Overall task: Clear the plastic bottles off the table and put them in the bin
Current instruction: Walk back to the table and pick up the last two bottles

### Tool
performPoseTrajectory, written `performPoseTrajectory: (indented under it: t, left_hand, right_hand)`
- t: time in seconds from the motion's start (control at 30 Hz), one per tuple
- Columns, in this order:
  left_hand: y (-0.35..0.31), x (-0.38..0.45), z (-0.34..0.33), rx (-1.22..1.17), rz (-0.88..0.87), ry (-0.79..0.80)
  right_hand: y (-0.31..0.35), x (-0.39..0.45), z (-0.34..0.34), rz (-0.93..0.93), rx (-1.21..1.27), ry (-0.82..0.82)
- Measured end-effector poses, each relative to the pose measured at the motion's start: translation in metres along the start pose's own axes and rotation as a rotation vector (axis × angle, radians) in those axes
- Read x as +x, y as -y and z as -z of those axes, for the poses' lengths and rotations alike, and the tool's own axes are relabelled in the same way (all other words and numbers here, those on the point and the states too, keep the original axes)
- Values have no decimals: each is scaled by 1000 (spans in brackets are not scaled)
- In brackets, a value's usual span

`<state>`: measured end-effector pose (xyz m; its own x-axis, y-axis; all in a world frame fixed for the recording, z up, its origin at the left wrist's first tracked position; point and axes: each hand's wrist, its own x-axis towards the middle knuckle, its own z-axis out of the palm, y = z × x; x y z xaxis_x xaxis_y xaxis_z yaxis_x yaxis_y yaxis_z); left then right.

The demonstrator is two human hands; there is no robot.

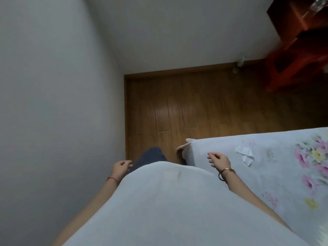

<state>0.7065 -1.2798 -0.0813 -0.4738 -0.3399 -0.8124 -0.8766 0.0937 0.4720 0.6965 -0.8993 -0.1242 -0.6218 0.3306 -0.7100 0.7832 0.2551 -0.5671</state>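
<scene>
Fingers (212, 155) curl loosely on two empty hands.

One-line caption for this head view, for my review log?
Both hands empty: left hand at the person's side, right hand over the corner of the floral tablecloth; no bottles or bin in view.

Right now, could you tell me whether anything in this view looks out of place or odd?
One thing: a crossed patch of white tape is stuck on the floral tablecloth near the table's corner, as if covering a tear. No bottles or bin are in view. Both the left hand and right hand are empty.
</scene>
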Motion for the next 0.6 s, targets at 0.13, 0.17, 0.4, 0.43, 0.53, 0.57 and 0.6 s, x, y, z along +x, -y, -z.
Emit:
performPoseTrajectory:
  t: [0.13,0.17,0.4,0.43,0.53,0.57,0.6]
  left_hand:
    - [-83,53,-12,37,-4,5]
    - [-101,63,-14,84,-21,9]
    - [-262,171,-28,208,-68,56]
    - [-289,182,-34,252,-79,77]
    - [-372,203,-62,377,-147,129]
    - [-396,207,-74,431,-162,150]
    - [-419,213,-87,478,-186,164]
  right_hand:
    - [62,46,-10,19,-3,26]
    - [71,58,-13,-15,-11,30]
    - [153,128,-6,-136,101,-78]
    - [165,138,-4,-154,156,-114]
    - [197,163,7,-176,303,-235]
    - [205,168,11,-181,346,-264]
    - [213,170,15,-193,387,-296]
